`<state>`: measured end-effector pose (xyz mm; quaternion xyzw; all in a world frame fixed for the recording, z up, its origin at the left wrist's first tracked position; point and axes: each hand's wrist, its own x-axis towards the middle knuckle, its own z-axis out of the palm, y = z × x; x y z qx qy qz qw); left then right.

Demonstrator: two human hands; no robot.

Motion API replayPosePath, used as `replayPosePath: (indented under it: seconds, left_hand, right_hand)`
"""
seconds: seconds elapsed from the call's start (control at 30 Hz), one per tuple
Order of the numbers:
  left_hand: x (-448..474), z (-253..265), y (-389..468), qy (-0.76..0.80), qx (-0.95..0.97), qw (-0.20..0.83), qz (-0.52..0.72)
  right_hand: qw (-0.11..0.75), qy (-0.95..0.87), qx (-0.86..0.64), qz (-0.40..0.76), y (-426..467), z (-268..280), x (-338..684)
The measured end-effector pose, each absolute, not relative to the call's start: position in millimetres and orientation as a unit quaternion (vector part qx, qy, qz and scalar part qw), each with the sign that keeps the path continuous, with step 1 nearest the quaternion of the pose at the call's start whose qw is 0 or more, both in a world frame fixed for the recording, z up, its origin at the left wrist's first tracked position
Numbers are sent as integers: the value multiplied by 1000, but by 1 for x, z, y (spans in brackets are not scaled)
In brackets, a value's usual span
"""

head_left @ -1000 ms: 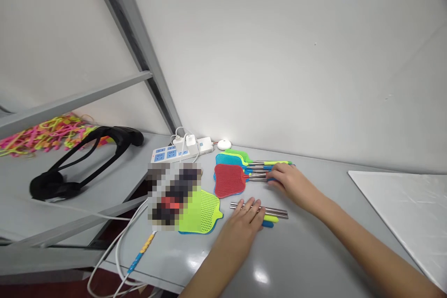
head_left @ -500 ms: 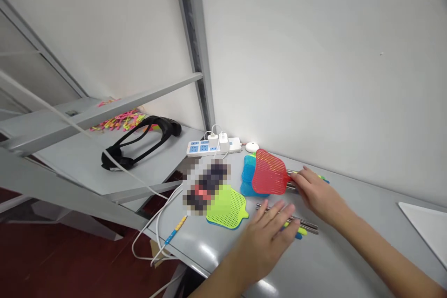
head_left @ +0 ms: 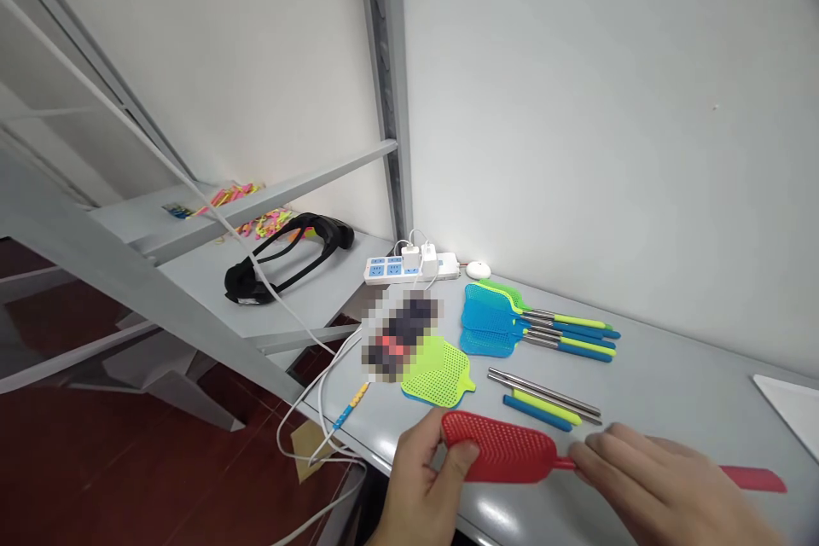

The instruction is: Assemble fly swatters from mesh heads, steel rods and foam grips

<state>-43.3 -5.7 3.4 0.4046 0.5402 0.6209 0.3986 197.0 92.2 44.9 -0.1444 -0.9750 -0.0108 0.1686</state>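
Observation:
A red fly swatter (head_left: 508,448) is held above the front of the grey shelf by both of my hands. My left hand (head_left: 426,478) pinches the far edge of its perforated head between thumb and fingers. Around its neck, my right hand (head_left: 665,478) is closed, and the red handle end (head_left: 755,479) sticks out to the right. Behind lie several assembled blue and green swatters (head_left: 490,328), heads to the left. Nearer, a loose green swatter head (head_left: 438,375) rests over a blue one. Beside it are metal rods (head_left: 543,391) and loose green and blue handles (head_left: 541,411).
A white power strip (head_left: 409,269) with plugged adapters stands by the wall, next to a round white object (head_left: 478,270). White cables (head_left: 323,388) hang over the left edge. A black headset-like frame (head_left: 291,256) lies on the left shelf. A white tray (head_left: 790,409) sits at right.
The red swatter has come off the pile toward me, carried by my right hand. My left hand has moved from over the rods and taken hold of its head.

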Motion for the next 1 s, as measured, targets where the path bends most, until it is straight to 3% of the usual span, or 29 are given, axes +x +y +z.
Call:
replayPosePath:
  seconds: [0.17, 0.27, 0.37, 0.43, 0.5, 0.57, 0.73, 0.87, 1.0]
  left_hand:
    - [-52, 13, -18, 503, 116, 564, 644]
    - [-72, 17, -14, 509, 11, 563, 651]
    - [-71, 10, -9, 469, 72, 561, 678]
    - [-63, 3, -5, 442, 152, 550, 692]
    - [-58, -3, -2, 433, 244, 507, 704]
    - [-62, -7, 1, 435, 332, 461, 698]
    - [-94, -20, -5, 529, 453, 350, 626]
    - [-103, -36, -20, 631, 432, 173, 620]
    - [-101, -37, -26, 615, 603, 86, 501]
  right_hand:
    - [194, -962, -101, -163, 100, 42, 225]
    - [241, -924, -235, -181, 122, 53, 241]
    - [279, -886, -366, -57, 129, 62, 227]
    - [263, -895, -349, 94, 119, 65, 202]
    - [203, -907, -305, 207, 104, 67, 173]
    - [166, -931, -239, 221, 92, 68, 150]
    - [152, -985, -62, 56, 99, 60, 129]
    - [134, -987, -49, -69, 127, 30, 118]
    - [117, -987, -34, -109, 150, 4, 98]
